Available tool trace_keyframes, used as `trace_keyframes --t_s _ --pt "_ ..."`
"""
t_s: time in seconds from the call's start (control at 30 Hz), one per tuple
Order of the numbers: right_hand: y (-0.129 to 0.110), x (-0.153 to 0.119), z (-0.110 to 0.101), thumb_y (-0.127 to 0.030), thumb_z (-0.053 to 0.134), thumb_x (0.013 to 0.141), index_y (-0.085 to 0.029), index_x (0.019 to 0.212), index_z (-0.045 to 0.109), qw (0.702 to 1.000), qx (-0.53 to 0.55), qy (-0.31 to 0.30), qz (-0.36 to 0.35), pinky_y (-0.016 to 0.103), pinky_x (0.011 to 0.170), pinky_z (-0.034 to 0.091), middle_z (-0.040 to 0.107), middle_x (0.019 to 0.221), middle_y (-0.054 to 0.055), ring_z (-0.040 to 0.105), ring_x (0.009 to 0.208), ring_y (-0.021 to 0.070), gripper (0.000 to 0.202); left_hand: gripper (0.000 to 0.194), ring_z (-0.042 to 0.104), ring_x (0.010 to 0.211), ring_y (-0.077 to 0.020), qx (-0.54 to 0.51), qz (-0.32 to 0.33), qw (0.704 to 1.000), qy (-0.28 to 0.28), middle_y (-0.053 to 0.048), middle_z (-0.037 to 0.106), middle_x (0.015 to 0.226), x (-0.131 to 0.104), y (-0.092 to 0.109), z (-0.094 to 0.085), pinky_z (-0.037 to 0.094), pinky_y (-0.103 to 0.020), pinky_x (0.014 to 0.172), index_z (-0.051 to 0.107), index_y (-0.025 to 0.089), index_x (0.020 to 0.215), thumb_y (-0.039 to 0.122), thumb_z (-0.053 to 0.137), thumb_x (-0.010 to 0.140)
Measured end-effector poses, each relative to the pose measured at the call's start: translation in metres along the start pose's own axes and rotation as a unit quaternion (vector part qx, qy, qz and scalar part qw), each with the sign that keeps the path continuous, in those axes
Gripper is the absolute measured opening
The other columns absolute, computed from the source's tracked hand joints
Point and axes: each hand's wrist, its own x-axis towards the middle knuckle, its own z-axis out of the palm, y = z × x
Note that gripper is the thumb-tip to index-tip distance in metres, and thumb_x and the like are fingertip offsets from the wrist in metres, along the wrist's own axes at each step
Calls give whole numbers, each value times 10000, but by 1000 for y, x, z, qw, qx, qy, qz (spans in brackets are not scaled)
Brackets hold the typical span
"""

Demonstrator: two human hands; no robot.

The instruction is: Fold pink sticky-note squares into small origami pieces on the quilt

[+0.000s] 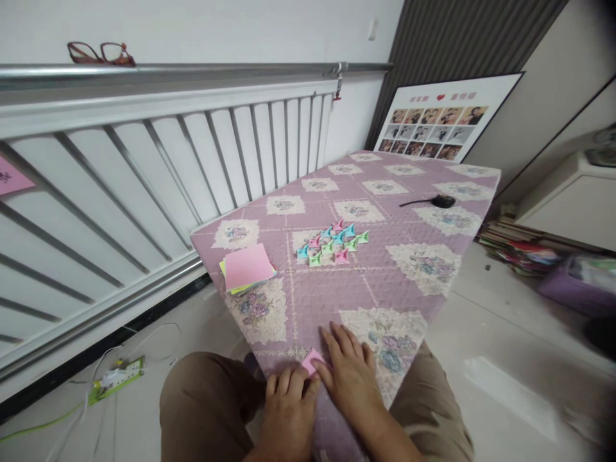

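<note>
A small folded piece of pink paper (312,361) lies on the tablecloth near the table's front edge, between my hands. My left hand (290,407) has its fingers curled and closed at the paper's near left side, partly covering it. With its thumb, my right hand (353,375) holds the paper down from the right, its other fingers stretched over the cloth. Farther back stand several small folded paper pieces (338,238) in pink, blue and green, grouped in rows. A stack of coloured paper squares (249,267), pink on top, sits to the left.
The floral purple tablecloth (322,295) covers a table narrowing toward me. A black object with a cord (443,201) lies at the right. Along the left wall runs a white radiator (192,160), with glasses (102,54) on the pipe above. A power strip (118,378) is on the floor.
</note>
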Motion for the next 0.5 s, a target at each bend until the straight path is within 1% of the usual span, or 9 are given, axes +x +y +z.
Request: trace_keyframes --t_s 0.1,0.23,0.37,0.5 --pt "4 -8 1 -494 510 847 -255 1312 494 1000 -22 -20 8 596 998 262 449 1418 91 361 1294 327 523 324 507 983 -216 -1 14 1000 -5 -26 637 1071 -3 -4 0 337 -371 860 600 294 1170 183 486 888" --pt "12 -6 -2 -530 517 834 -260 1293 512 999 -26 -24 18 589 1002 267 443 1423 84 349 1305 325 532 337 508 1008 -209 -3 15 1000 3 -21 643 1108 -11 -12 0 330 -362 867 609 269 1166 177 485 866" --pt "17 -6 -6 -502 533 835 -260 1279 522 999 -15 -23 26 583 1004 270 459 1410 84 351 1306 317 506 331 509 1038 -219 4 -6 1000 1 -41 646 1125 -21 -19 -4 327 -374 883 620 246 1161 204 504 853" --pt "24 -8 -7 -447 550 834 -268 1261 534 1000 5 -14 23 574 1000 286 485 1385 79 375 1292 309 463 322 507 1057 -216 23 -24 999 -4 -38 636 1140 -25 -18 -6 348 -368 884 626 240 1151 203 517 850"
